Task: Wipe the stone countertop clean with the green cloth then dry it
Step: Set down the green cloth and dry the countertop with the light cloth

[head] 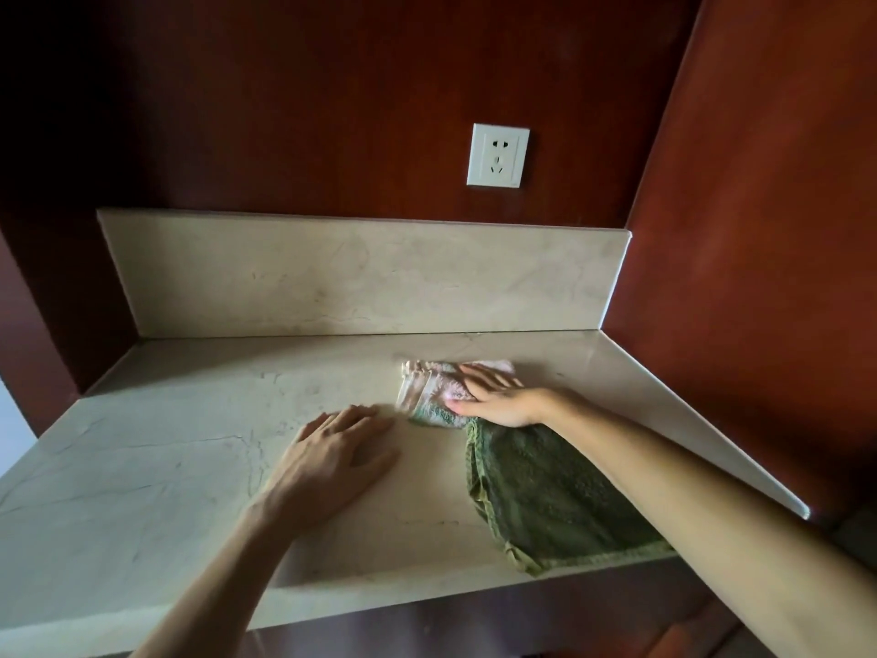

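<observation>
A beige stone countertop [142, 467] fills the lower half of the view. A green cloth [545, 496] lies flat on it at the right, reaching the front edge, partly under my right forearm. Behind it sits a folded pale pink and light green cloth [427, 387]. My right hand [493, 396] presses flat on that pale cloth with straight fingers. My left hand [332, 453] rests flat on the bare stone to the left of both cloths, fingers spread and holding nothing.
A stone backsplash [356, 273] rises behind the counter. Dark red wood panels [759, 230] close in the back and right side. A white wall socket [498, 155] sits above the backsplash. The counter's front edge runs along the bottom.
</observation>
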